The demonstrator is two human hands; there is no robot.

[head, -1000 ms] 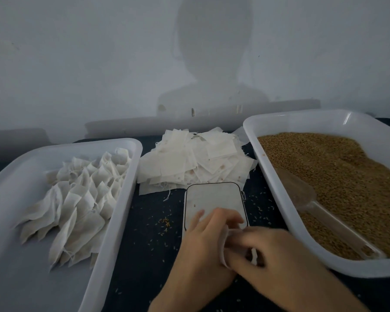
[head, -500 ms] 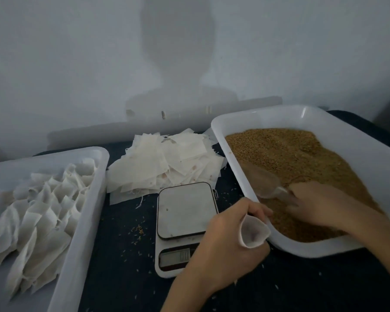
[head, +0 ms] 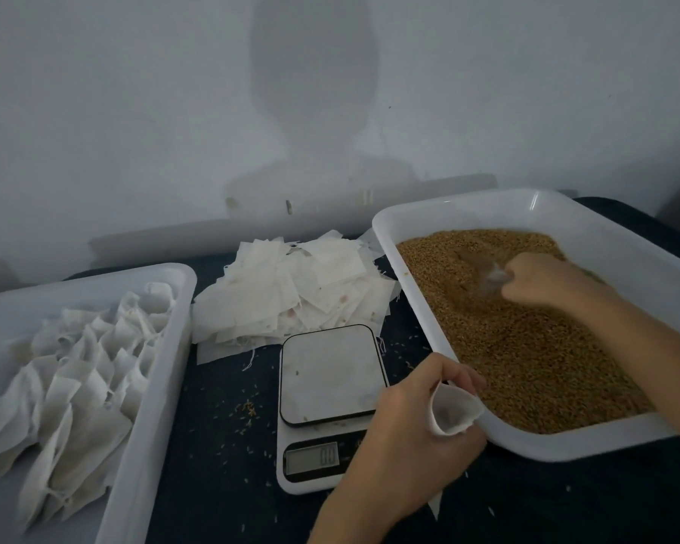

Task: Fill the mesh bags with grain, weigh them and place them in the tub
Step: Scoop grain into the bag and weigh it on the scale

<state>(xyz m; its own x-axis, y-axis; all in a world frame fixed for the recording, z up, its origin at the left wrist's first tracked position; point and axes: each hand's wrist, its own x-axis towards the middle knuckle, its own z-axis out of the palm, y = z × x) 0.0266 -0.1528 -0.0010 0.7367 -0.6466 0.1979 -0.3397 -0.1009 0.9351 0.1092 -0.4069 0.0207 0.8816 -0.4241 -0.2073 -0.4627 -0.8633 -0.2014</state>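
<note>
My left hand (head: 405,433) holds an empty white mesh bag (head: 454,410) with its mouth spread open, right beside the near rim of the grain tub (head: 566,445). My right hand (head: 546,284) grips the handle of a clear plastic scoop (head: 483,274), whose bowl is dug into the brown grain (head: 527,339). A small digital scale (head: 328,390) with nothing on its platform stands in the middle. On the left, a white tub (head: 162,371) holds several filled bags (head: 79,382).
A loose pile of flat empty mesh bags (head: 295,284) lies behind the scale. Spilled grains (head: 246,408) dot the dark tabletop. A pale wall rises just behind the table.
My right hand left the bag, took the scoop handle and pushed it farther back into the grain. My left hand carried the opened bag to the grain tub's rim.
</note>
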